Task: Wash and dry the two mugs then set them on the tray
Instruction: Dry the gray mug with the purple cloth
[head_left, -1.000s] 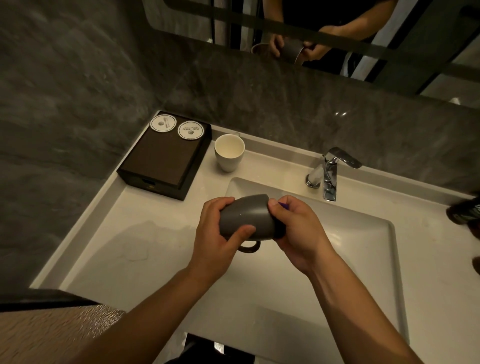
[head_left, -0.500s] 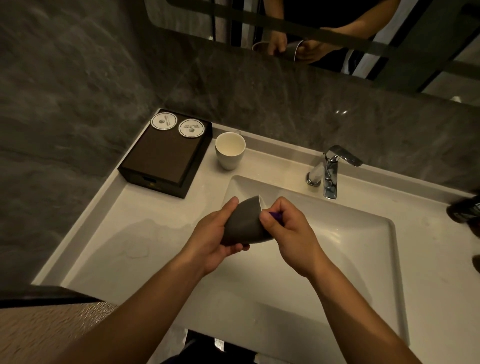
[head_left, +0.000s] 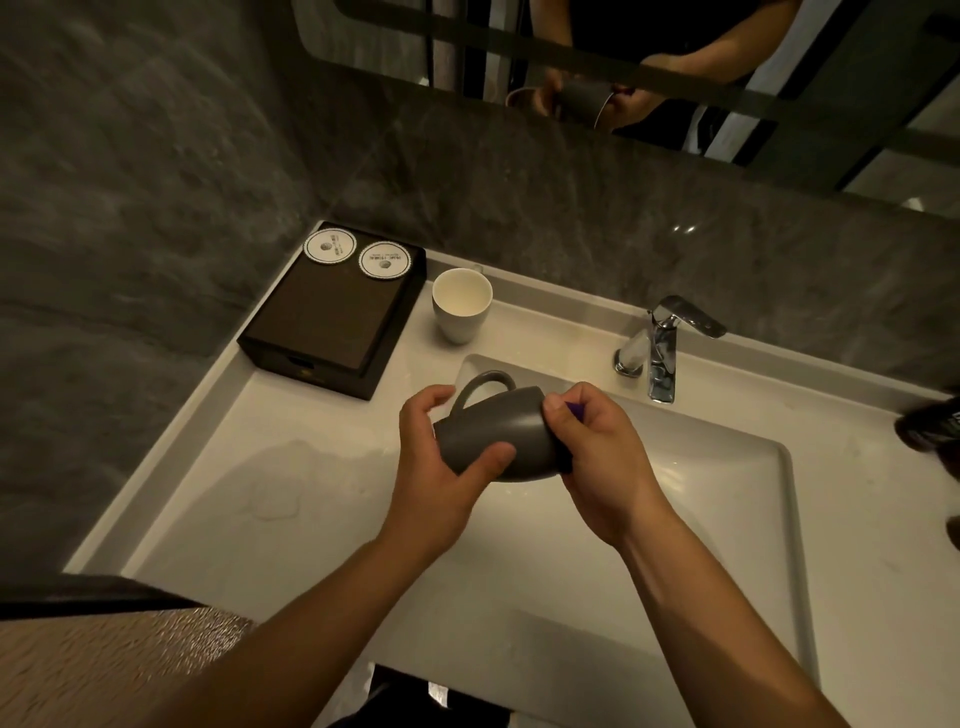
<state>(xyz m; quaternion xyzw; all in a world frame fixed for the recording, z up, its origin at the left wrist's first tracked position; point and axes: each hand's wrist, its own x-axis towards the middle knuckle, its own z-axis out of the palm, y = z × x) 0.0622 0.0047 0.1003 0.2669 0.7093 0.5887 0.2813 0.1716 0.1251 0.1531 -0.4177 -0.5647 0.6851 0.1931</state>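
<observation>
- Head view: dark stone bathroom, white basin (head_left: 727, 493) at mid-frame.
- Grey mug (head_left: 498, 436) lies sideways at centre. Left hand (head_left: 441, 467) wraps its base; right hand (head_left: 597, 467) pinches purple cloth (head_left: 574, 413) at the rim.
- White mug (head_left: 461, 304) stands upper centre, beside tray (head_left: 332, 312).
- Risk: if the glaze is wet, the mug could slip and chip in the basin.

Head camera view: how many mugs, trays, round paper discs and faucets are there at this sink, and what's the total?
Mugs: 2 (grey mug, white mug)
Trays: 1 (dark tray)
Round paper discs: 2 (left disc, right disc)
Faucet: 1
Total: 6
</observation>
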